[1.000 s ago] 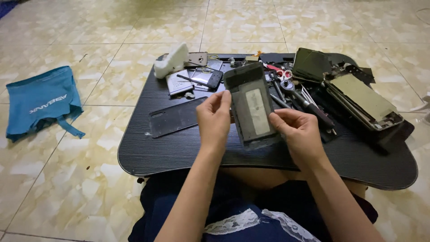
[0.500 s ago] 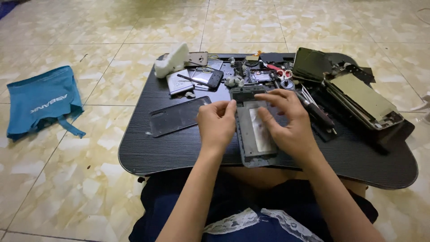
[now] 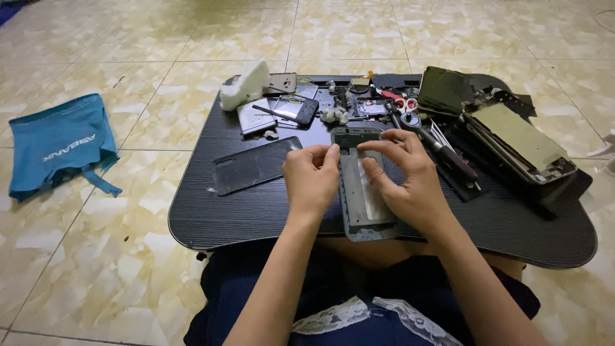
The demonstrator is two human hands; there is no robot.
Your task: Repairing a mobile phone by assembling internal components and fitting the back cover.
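Grey phone frame [image 3: 362,192] lies flat near the front edge of the black table [image 3: 256,211], between both hands. Left hand [image 3: 311,179] pinches its left rim; right hand [image 3: 410,186] presses fingers onto its centre. Dark back panel [image 3: 255,165] lies just left; scissors [image 3: 400,106] and parts clutter the rear edge.

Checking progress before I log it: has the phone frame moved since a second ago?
Yes. The phone frame, raised in both hands before, now lies flat on the black table.
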